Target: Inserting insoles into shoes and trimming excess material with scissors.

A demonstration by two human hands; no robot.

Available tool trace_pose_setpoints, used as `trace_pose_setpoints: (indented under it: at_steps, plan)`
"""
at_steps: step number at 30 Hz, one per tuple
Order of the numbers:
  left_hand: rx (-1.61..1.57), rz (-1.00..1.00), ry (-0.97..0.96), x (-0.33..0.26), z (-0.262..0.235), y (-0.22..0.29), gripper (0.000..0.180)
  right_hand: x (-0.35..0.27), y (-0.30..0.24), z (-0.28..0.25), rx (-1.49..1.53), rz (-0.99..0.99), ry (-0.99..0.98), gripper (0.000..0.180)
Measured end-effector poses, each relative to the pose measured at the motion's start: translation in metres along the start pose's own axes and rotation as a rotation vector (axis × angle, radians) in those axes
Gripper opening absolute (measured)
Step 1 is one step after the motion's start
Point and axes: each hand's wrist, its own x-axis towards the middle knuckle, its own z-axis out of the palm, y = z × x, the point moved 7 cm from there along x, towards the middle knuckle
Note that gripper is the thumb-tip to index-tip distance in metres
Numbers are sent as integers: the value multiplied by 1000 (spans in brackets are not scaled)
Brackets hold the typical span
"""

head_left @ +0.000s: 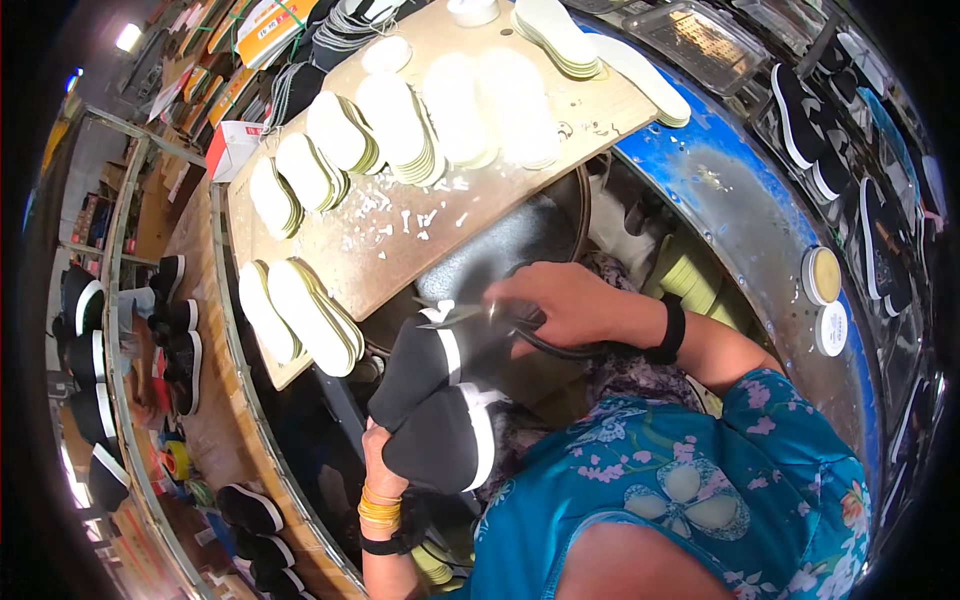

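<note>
Trimming, seemingly: left hand [380,462] grips paired white-rimmed black cloth shoes [435,440], fingers partly hidden; right hand [552,298] curls round black-handled metal scissors [455,317], blades near farther shoe. Next cut calls for steady shoes. Beyond: open room over dark round basin [510,235], then edge of tan wooden board [470,215].

Held sneakers [437,440] before the board [470,212]
Had insole stacks [392,125] on it, scissors [468,313] in right hand [555,298], tin [822,275] farther right on bench [745,205].
</note>
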Motion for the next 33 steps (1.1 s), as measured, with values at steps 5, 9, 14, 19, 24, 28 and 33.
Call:
trace_pose_setpoints:
  at_steps: [5, 9, 14, 19, 24, 28, 33]
  plan:
    - [176, 128, -43, 6, -3, 19, 29, -21, 34, 14, -67, 48, -104, 52]
    - [151, 148, 95, 7, -18, 16, 25, -49, 42, 16, -22, 161, -184, 54]
    - [156, 158, 150, 16, -22, 8, 23, -41, 1, 4, 14, -103, -50, 59]
    - [108, 116, 212, 10, -24, 8, 22, -48, 16, 18, 12, 11, -132, 53]
    - [330, 52, -29, 6, -11, -25, 28, -69, 34, 28, 34, 365, -352, 53]
    - [-706, -155, 127, 4, 22, -70, 30, -63, 9, 28, -85, 155, -227, 55]
    - [-702, -103, -7, -5, 41, -49, 29, -31, -25, 23, -150, 53, -124, 49]
